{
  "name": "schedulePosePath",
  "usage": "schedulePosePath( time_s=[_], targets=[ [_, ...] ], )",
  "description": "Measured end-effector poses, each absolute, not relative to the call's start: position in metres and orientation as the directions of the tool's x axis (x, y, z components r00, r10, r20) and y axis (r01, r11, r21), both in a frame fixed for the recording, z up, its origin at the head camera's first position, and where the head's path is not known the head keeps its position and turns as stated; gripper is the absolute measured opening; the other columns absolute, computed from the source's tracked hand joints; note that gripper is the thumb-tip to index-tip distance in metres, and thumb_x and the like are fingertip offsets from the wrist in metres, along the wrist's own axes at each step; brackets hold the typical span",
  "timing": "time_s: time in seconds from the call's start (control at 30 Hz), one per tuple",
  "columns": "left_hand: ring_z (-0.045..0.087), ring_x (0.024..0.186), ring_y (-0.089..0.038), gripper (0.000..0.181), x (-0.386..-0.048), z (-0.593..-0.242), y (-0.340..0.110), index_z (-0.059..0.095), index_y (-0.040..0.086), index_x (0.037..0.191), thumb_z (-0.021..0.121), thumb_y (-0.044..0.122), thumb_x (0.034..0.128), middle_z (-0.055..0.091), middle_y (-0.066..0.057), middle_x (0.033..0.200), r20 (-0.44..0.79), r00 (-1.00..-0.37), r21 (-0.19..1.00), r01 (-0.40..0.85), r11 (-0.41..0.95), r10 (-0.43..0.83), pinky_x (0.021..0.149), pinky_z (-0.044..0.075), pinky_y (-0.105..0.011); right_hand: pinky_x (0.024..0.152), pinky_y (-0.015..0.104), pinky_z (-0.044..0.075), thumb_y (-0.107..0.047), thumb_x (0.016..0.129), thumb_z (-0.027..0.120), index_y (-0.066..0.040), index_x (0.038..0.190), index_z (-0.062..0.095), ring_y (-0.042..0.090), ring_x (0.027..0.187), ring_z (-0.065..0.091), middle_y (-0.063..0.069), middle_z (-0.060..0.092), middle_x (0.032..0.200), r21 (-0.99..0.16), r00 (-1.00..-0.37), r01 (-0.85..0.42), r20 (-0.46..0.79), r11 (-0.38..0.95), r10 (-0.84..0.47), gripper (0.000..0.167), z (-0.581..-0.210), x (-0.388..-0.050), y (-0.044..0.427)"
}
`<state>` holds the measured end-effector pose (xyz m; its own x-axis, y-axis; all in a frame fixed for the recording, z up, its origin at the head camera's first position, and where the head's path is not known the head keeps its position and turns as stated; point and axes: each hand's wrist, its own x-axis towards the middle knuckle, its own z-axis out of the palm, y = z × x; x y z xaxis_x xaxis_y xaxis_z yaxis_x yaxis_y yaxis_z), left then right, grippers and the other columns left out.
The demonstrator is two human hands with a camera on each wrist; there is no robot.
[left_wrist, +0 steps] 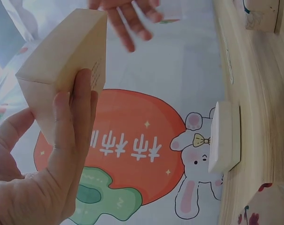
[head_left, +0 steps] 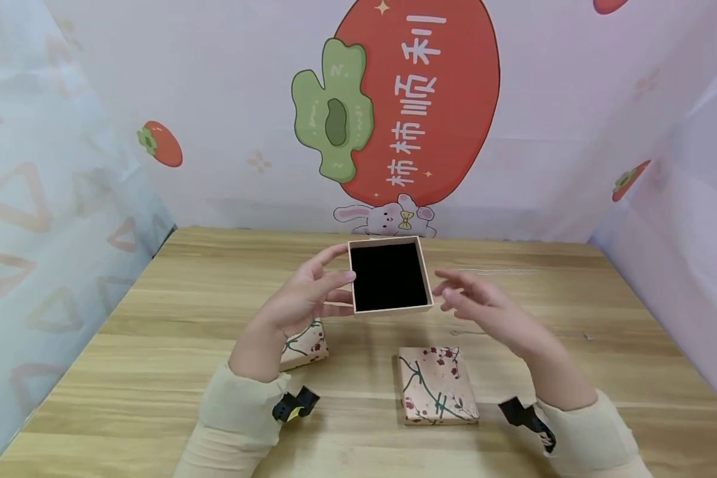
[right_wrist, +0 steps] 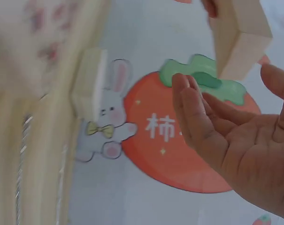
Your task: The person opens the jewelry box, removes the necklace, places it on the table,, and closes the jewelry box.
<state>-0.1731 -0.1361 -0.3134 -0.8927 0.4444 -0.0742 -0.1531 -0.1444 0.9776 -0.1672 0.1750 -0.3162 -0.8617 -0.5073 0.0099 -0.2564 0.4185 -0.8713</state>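
Observation:
My left hand (head_left: 305, 292) holds up a small square cardboard box (head_left: 388, 275) by its left side, thumb at the rim and fingers beneath and behind. Its beige walls surround a black inside that faces me in the head view. In the left wrist view, small print shows on the underside of the box (left_wrist: 62, 56). Just off the right wall is my right hand (head_left: 484, 305), its fingers loosely bent around nothing. The right wrist view shows that hand (right_wrist: 240, 140) palm up, apart from the box (right_wrist: 242, 37).
A blossom-patterned box or lid (head_left: 439, 385) lies on the wooden table (head_left: 358, 438). Another patterned piece (head_left: 307, 345) is partly covered by my left forearm. A whitish box (left_wrist: 224, 136) stands near the printed backdrop. Thin silvery chains (head_left: 496, 271) and a tiny piece (head_left: 587, 336) lie at right.

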Motion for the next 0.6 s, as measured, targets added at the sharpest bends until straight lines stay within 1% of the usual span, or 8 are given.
schedulePosePath(
  time_s=[0.1, 0.17, 0.27, 0.4, 0.5, 0.53, 0.6],
  targets=[
    [0.069, 0.076, -0.013, 0.062, -0.174, -0.316, -0.136, 0.027, 0.02, 0.156, 0.053, 0.013, 0.1002, 0.068, -0.001, 0.107, -0.072, -0.895, 0.978, -0.15, -0.147, 0.44, 0.081, 0.06, -0.036, 0.095, 0.051, 0.05, -0.026, 0.103, 0.054, -0.006, 0.146, 0.045, 0.034, 0.118, 0.054, 0.015, 0.059, 0.13, -0.784, -0.828, -0.347, -0.001, 0.514, -0.561, 0.048, -0.33, -0.159, 0.182],
    [0.069, 0.076, -0.013, 0.062, -0.175, -0.315, -0.137, 0.027, 0.02, 0.156, 0.053, 0.013, 0.1002, 0.068, -0.001, 0.106, -0.071, -0.896, 0.978, -0.15, -0.148, 0.437, 0.08, 0.06, -0.036, 0.094, 0.055, 0.049, -0.028, 0.101, 0.058, -0.006, 0.143, 0.049, 0.037, 0.121, 0.052, 0.015, 0.06, 0.129, -0.728, -0.808, -0.392, -0.019, 0.562, -0.588, 0.048, -0.339, -0.153, 0.183],
    [0.069, 0.075, -0.013, 0.062, -0.175, -0.315, -0.138, 0.027, 0.019, 0.156, 0.053, 0.013, 0.1, 0.068, 0.0, 0.106, -0.075, -0.897, 0.977, -0.154, -0.15, 0.436, 0.08, 0.06, -0.036, 0.097, 0.059, 0.045, -0.033, 0.096, 0.065, -0.006, 0.139, 0.051, 0.039, 0.124, 0.048, 0.014, 0.059, 0.132, -0.664, -0.781, -0.441, -0.046, 0.604, -0.622, 0.053, -0.351, -0.144, 0.184],
    [0.069, 0.076, -0.013, 0.062, -0.174, -0.315, -0.138, 0.027, 0.02, 0.156, 0.054, 0.014, 0.1, 0.067, 0.0, 0.105, -0.084, -0.9, 0.977, -0.16, -0.144, 0.427, 0.081, 0.06, -0.036, 0.101, 0.058, 0.042, -0.039, 0.087, 0.075, -0.012, 0.137, 0.053, 0.035, 0.128, 0.044, 0.006, 0.056, 0.137, -0.602, -0.764, -0.46, -0.107, 0.653, -0.637, 0.06, -0.363, -0.137, 0.181],
    [0.069, 0.076, -0.013, 0.063, -0.174, -0.315, -0.137, 0.026, 0.02, 0.156, 0.054, 0.014, 0.1, 0.066, -0.001, 0.105, -0.09, -0.905, 0.977, -0.161, -0.139, 0.415, 0.081, 0.06, -0.036, 0.098, 0.049, 0.043, -0.039, 0.081, 0.081, -0.017, 0.134, 0.053, 0.031, 0.125, 0.042, 0.002, 0.054, 0.133, -0.573, -0.749, -0.482, -0.123, 0.662, -0.651, 0.064, -0.367, -0.134, 0.179],
    [0.068, 0.076, -0.013, 0.063, -0.174, -0.315, -0.137, 0.026, 0.02, 0.156, 0.054, 0.014, 0.1, 0.066, -0.001, 0.105, -0.091, -0.906, 0.977, -0.161, -0.138, 0.412, 0.081, 0.06, -0.036, 0.098, 0.048, 0.043, -0.039, 0.079, 0.083, -0.019, 0.134, 0.051, 0.029, 0.126, 0.041, 0.0, 0.052, 0.134, -0.568, -0.741, -0.488, -0.133, 0.663, -0.658, 0.067, -0.368, -0.132, 0.178],
    [0.069, 0.076, -0.013, 0.063, -0.174, -0.314, -0.136, 0.026, 0.02, 0.156, 0.053, 0.014, 0.0999, 0.066, -0.001, 0.105, -0.092, -0.908, 0.978, -0.16, -0.135, 0.409, 0.081, 0.06, -0.036, 0.096, 0.05, 0.044, -0.042, 0.074, 0.085, -0.018, 0.136, 0.046, 0.031, 0.127, 0.038, 0.002, 0.047, 0.137, -0.563, -0.705, -0.521, -0.139, 0.641, -0.695, 0.078, -0.369, -0.13, 0.177]
  ],
)
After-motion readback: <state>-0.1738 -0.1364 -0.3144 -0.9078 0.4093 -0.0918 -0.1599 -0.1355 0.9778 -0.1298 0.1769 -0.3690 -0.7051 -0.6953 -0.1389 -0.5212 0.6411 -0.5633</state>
